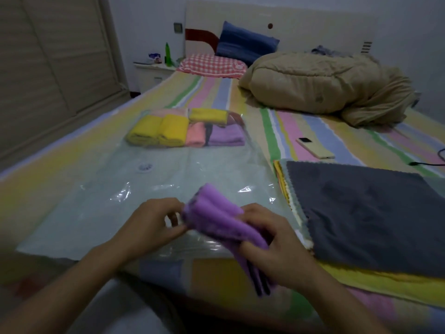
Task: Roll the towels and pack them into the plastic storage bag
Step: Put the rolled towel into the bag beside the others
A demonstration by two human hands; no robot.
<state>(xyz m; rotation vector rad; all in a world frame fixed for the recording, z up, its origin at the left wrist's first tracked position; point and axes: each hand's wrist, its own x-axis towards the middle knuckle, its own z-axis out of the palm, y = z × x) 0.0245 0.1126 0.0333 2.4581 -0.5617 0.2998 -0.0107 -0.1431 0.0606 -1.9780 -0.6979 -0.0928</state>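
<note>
A folded purple towel [218,219] is held above the near end of the clear plastic storage bag [101,208], which lies flat on the bed. My left hand [154,225] pinches the towel's left end, and my right hand [272,244] grips its lower right part, with a loose end hanging below. Several rolled towels [185,130], yellow, pink and purple, sit inside the bag's far end. A stack of flat towels [361,213] with a dark grey one on top lies to the right.
A phone [315,147] lies on the striped sheet beyond the stack, with a black cable [431,162] at the right edge. A bunched tan quilt [325,85] and pillows [228,56] fill the bed's far end. A wardrobe [48,68] stands on the left.
</note>
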